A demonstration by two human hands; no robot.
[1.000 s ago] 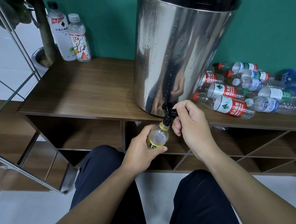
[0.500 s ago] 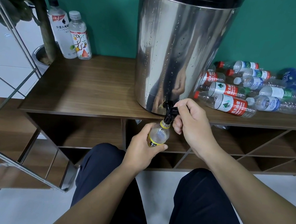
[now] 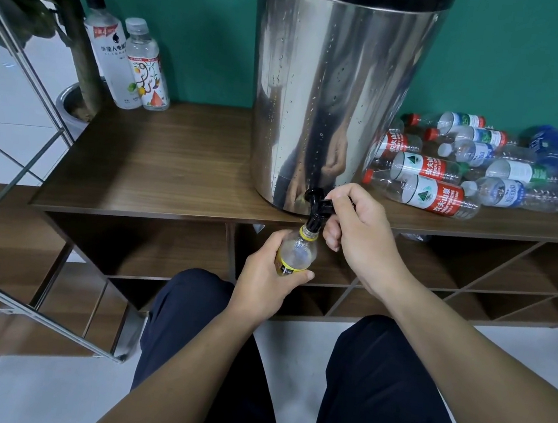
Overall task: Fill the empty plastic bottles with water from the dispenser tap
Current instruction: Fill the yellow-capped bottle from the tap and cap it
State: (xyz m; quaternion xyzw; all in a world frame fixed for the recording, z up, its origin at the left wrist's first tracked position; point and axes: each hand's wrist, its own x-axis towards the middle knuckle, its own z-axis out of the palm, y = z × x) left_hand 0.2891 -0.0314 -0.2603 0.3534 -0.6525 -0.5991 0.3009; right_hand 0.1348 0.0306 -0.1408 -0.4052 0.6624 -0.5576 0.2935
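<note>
So a small clear bottle (image 3: pixel 295 252) with a yellow label and yellow neck ring is being held right under the black tap (image 3: pixel 315 211), its open mouth pushed up against the spout. It's wrapped by the left hand (image 3: pixel 263 278), fingers curled round the lower body and the thumb laid across the front just below the label. Whether water is actually running can't be made out, and the fill level inside is hard to read too.

Just above and to the right of those fingers, the tap's lever is gripped by the right hand (image 3: pixel 361 233), fingers bent round it with the thumb side hidden behind the knuckles. The tap is fixed at the bottom edge of a big stainless steel dispenser (image 3: pixel 335 89), which is stood on a dark wooden shelf unit (image 3: pixel 158 164), right at its front edge. Both hands are reflected in the steel.

Off to the right of the right hand, a pile of empty plastic bottles (image 3: pixel 446 180) is lying on its side on the same shelf top, mostly red-labelled ones in front with a few blue ones further out. Well off to the left of the left hand, two capped bottles (image 3: pixel 131 61) are stood upright against the green wall (image 3: pixel 195 13), touching each other. Below the hands, dark trousers (image 3: pixel 384 377) are seen over a pale floor.
</note>
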